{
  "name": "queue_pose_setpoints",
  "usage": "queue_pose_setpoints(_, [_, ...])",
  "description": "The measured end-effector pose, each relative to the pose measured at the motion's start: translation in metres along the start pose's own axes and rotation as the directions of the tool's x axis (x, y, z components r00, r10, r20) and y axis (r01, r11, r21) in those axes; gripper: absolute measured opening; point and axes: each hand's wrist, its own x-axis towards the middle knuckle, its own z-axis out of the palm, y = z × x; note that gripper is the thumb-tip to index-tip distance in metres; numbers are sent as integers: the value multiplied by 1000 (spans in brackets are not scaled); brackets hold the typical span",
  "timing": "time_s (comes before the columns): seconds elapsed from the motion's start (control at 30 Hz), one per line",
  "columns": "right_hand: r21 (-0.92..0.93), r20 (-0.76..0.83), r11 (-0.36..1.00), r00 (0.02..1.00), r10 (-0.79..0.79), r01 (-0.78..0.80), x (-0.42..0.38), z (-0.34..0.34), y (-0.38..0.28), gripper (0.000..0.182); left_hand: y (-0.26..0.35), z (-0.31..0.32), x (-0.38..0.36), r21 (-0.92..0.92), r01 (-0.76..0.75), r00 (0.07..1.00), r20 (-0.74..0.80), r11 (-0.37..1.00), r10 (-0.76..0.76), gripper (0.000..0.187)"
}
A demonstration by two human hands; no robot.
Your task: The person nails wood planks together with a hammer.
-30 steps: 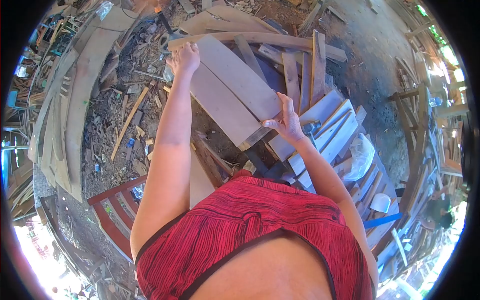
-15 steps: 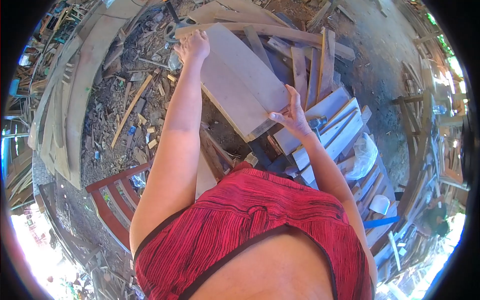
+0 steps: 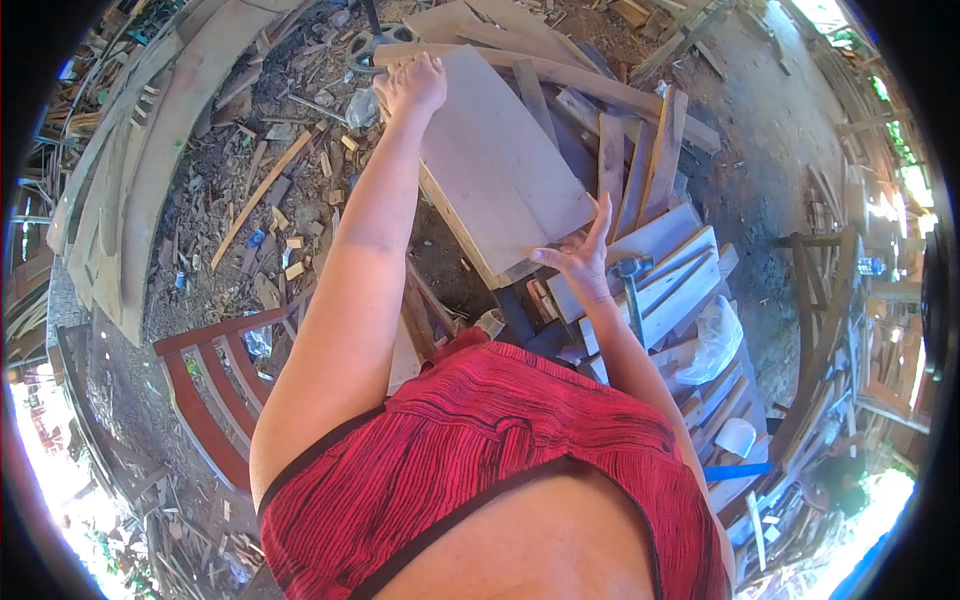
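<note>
A broad, pale wooden panel (image 3: 500, 160) lies at a slant in front of me, with a lighter wooden edge along its near left side. My left hand (image 3: 412, 84) is at its far left corner, fingers bent over the end and wrapped on it. At the near right corner is my right hand (image 3: 582, 250), thumb and fingers spread apart, touching the panel's end. A hammer (image 3: 632, 280) rests on pale boards (image 3: 660, 290) just right of my right hand.
Long planks (image 3: 560, 75) lie beyond the panel. Wood scraps (image 3: 262, 200) litter the ground at left, near a reddish slatted wooden piece (image 3: 215, 385). At right are a clear plastic bag (image 3: 712, 342), a white cup-like object (image 3: 736, 437) and a blue strip (image 3: 737, 471).
The view has shifted slightly. The panel's right end now sits a little away from my right palm, whose fingers are more upright, and more of the hammer shows. My left hand stays at the far corner.
</note>
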Motion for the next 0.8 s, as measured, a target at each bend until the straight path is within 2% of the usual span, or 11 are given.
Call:
queue_pose_setpoints(0.1, [83, -28, 996, 999, -20, 22, -3, 2, -2, 138, 2, -5, -4, -6, 3, 1000, -5, 1000, -3, 39])
queue_pose_setpoints(0.3, [196, 108, 969, 985, 132, -151, 2, -1, -9, 129, 2, -5, -1, -9, 13, 1000, 7, 1000, -13, 38])
queue_pose_setpoints(0.37, [197, 116, 976, 991, 66, -88, 4, -3, -3, 123, 3, -5, -2, -10, 19, 1000, 2, 1000, -19, 39])
queue_pose_setpoints(0.5, [224, 164, 968, 984, 75, -111, 8, -4, 4, 118, 2, -2, -1, 26, 14, 1000, -7, 1000, -14, 39])
queue_pose_setpoints(0.57, [314, 130, 949, 991, -34, -8, 9, -2, 11, 113, 4, -3, 0, 50, 20, 1000, -15, 999, -19, 39])
queue_pose_setpoints(0.67, [245, 136, 969, 991, -4, -30, 8, -5, 10, 113, 6, -5, -4, -15, 21, 1000, 13, 1000, -20, 40])
queue_pose_setpoints(0.73, [198, 132, 980, 991, -2, -25, 9, -4, 6, 114, 5, 2, -2, -12, -1, 997, -79, 1000, 0, 40])
queue_pose_setpoints(0.8, [153, 126, 988, 992, 9, -29, 7, -7, 1, 115, 7, 2, -1, -30, 5, 997, -72, 1000, -7, 40])
